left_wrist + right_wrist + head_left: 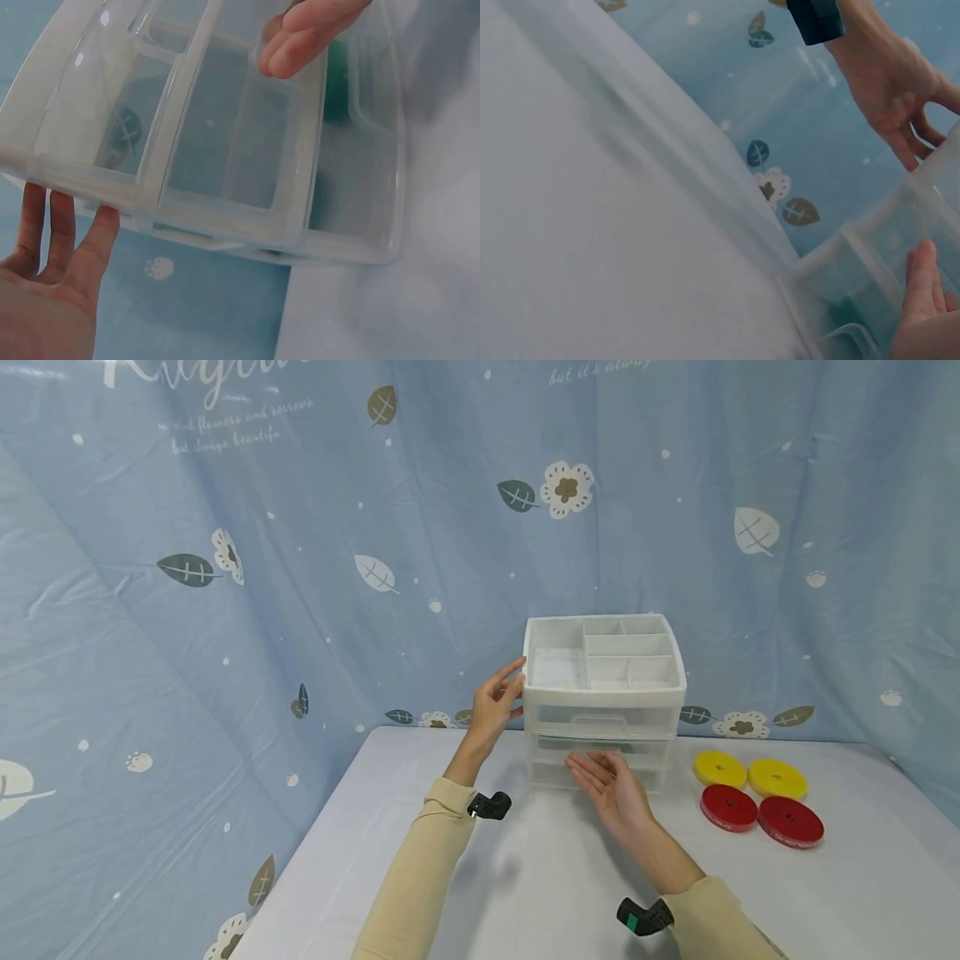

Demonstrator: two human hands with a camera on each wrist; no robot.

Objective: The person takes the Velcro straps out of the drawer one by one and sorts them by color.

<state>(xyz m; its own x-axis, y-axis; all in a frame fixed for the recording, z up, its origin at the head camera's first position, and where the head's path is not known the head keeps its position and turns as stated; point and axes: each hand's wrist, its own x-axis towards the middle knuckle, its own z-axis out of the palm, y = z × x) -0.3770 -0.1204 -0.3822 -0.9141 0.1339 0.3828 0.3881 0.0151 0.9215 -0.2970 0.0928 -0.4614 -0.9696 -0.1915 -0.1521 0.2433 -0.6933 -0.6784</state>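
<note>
A white plastic drawer organizer (604, 696) with clear drawers and a divided top tray stands on the table. My left hand (495, 702) rests its fingertips against the organizer's left side, the fingers nearly straight. In the left wrist view, those fingers (90, 251) touch the side near the top. In front of the lower drawers is my right hand (611, 789), its fingers extended and palm turned partly up. Nothing is held in it; whether it touches a drawer front, I cannot tell. Something green (336, 82) shows through the bottom drawer.
Two yellow flat rolls (777, 779) and two red flat rolls (791, 822), looking like ribbon, lie on the white table (540, 877) right of the organizer. A blue patterned curtain (450, 527) hangs close behind the table.
</note>
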